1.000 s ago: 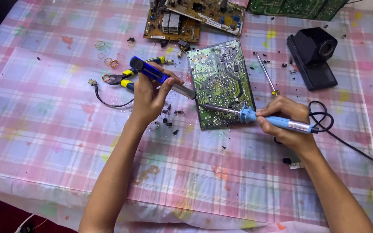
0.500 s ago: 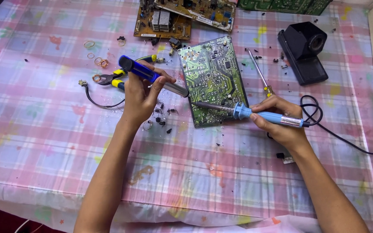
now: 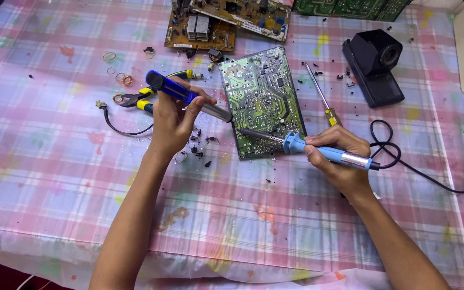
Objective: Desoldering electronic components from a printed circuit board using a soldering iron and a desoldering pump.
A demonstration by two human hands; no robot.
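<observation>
Since a sec ago the right hand (image 3: 339, 156), clamped on the light-blue soldering iron (image 3: 326, 153), is holding its tip at the green circuit board (image 3: 261, 102) mid-frame. Left hand (image 3: 173, 121) is still gripping the blue-and-grey desoldering pump (image 3: 186, 96), nozzle at the board's left edge. Tip-to-joint contact is too small to make out; iron's cord is running off frame right.

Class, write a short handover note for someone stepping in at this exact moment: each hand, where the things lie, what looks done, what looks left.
Left hand: grips the blue desoldering pump, nozzle at the green circuit board's left edge.
Right hand: holds the blue soldering iron, tip on the board's lower left.
Nearby: pliers, screwdriver, black stand.
Done: small loose parts lie beside the board.
Left: the joint under the tip looks unfinished.
</observation>
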